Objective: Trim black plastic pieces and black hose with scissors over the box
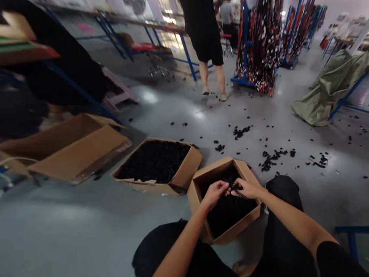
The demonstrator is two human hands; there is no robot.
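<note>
Both of my hands are over an open cardboard box [195, 198] that stands between my knees and holds a mass of small black pieces [225, 216]. My left hand [216, 193] is closed in a pinch on a small black piece, its fingertips close to those of the other hand. Closed as well, my right hand [246, 189] grips a slim dark tool [238, 192], which looks like small scissors; its exact shape is blurred. The two hands nearly meet above the box's contents.
Left of my box is another cardboard box [186, 167] full of black pieces, then a larger open carton [81, 159]. Black scraps [270, 159] litter the floor ahead. A person [204, 27] stands beyond, near a hanging rack [259, 41]. Another person [58, 56] is at the left table.
</note>
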